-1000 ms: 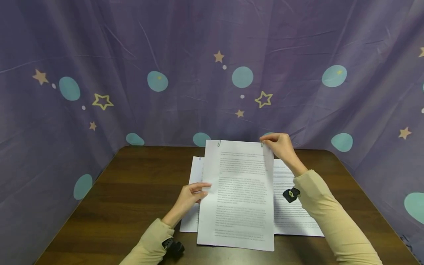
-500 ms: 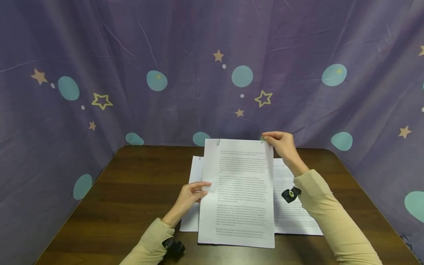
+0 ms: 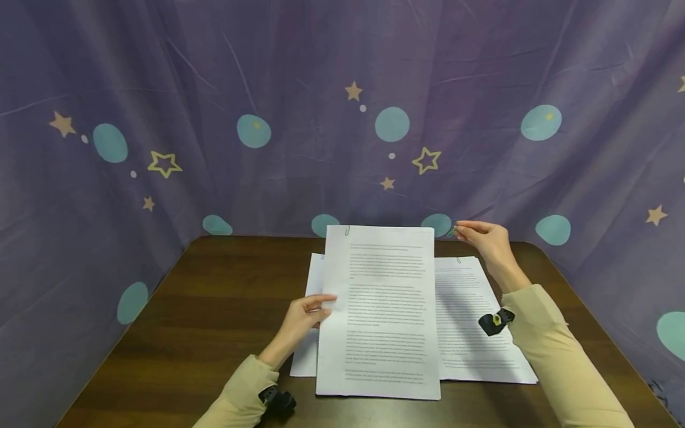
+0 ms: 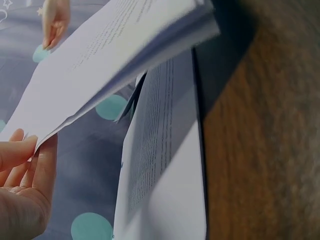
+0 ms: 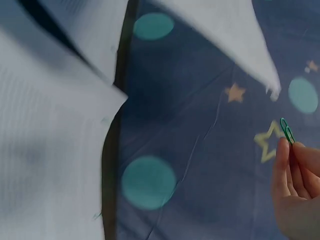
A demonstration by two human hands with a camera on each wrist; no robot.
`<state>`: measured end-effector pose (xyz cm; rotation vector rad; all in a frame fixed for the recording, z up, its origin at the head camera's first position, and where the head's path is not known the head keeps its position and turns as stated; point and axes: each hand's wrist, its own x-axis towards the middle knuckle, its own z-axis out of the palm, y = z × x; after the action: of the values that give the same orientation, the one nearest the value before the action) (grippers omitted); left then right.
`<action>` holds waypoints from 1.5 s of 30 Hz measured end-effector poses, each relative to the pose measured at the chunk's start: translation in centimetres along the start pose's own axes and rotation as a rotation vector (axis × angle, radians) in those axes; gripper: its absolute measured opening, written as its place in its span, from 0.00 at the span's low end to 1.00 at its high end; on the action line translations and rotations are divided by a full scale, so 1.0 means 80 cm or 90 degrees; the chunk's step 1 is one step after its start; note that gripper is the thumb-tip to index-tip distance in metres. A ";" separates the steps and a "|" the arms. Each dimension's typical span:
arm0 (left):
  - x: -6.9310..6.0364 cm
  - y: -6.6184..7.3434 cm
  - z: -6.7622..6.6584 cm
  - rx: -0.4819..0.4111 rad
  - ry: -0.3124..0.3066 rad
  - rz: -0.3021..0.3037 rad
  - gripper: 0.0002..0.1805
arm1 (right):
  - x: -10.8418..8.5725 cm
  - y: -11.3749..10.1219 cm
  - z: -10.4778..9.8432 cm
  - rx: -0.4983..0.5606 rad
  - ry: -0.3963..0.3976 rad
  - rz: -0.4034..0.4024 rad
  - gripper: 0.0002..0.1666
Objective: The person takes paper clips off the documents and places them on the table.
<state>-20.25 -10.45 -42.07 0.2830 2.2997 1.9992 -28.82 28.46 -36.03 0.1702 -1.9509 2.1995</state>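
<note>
Paper stack (image 3: 380, 321): edge is gripped by left hand (image 3: 301, 320)
Green clip (image 5: 287, 131): pinched clear by right hand (image 3: 489, 245), unclipping apparently underway
Second clip (image 3: 347, 230): removal probably called for next

Smooth matt paper sheets (image 3: 385, 312), faintly glossy wood-grain table (image 3: 225, 297)

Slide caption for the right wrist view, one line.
Right hand pinches a green paper clip, clear of the raised papers, with a starry curtain behind.
</note>
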 end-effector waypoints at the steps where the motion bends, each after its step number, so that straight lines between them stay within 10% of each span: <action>1: -0.001 0.002 0.000 0.003 0.003 -0.002 0.15 | 0.014 0.027 -0.025 0.010 -0.005 0.003 0.13; 6: -0.001 -0.003 -0.002 -0.003 0.005 -0.002 0.15 | 0.077 0.162 -0.149 -0.020 0.022 0.000 0.20; 9: 0.005 -0.017 -0.004 -0.011 0.003 -0.001 0.15 | 0.075 0.187 -0.176 -0.051 0.064 0.001 0.22; 21: 0.009 -0.030 -0.007 -0.021 0.015 -0.016 0.16 | -0.007 0.139 -0.168 -0.092 0.061 0.102 0.05; 28: 0.005 -0.028 -0.008 -0.016 0.018 -0.019 0.16 | -0.048 0.093 -0.145 -0.209 0.046 0.140 0.14; 45: 0.003 -0.028 -0.009 -0.036 0.017 -0.027 0.15 | -0.077 0.081 -0.147 -0.274 0.042 0.206 0.18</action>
<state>-20.80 -11.41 -44.18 0.2017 2.2398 2.0565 -23.72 38.93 -45.06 -0.2952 -2.4951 1.8543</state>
